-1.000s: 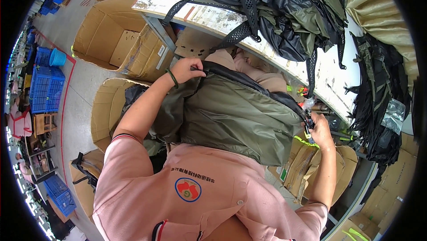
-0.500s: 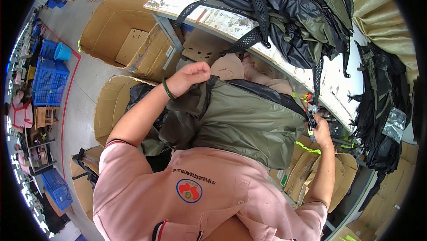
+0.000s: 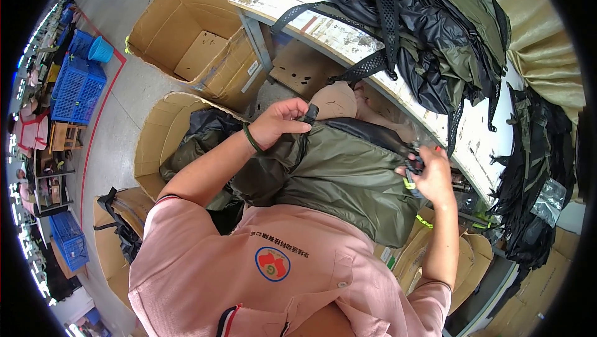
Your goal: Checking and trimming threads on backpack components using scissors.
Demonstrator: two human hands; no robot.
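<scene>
Across my lap lies an olive-green bag piece (image 3: 348, 181) in thin shiny fabric, with a black inner edge along its far side. My left hand (image 3: 280, 127) pinches a short black end (image 3: 311, 113), like webbing or a plastic fitting, at the piece's upper left corner. At the right end of the black edge, my right hand (image 3: 430, 176) is closed around small black pieces (image 3: 413, 161) with a yellow-green bit beside them. Motion blur hides their exact kind. Darker fabric bunches below my left wrist.
A worn white table (image 3: 305, 26) ahead bears a heap of olive and black bags (image 3: 429, 32) with hanging mesh straps. Cardboard boxes (image 3: 186, 38) stand at the left, another (image 3: 479, 256) at lower right. Black straps (image 3: 535, 169) hang at the right. Blue crates (image 3: 79, 91) stand farther off.
My right hand has moved left and slightly up, closer to the left hand, bringing the small black pieces along. A black end now shows in my left fingers. The whole view has shifted a little.
</scene>
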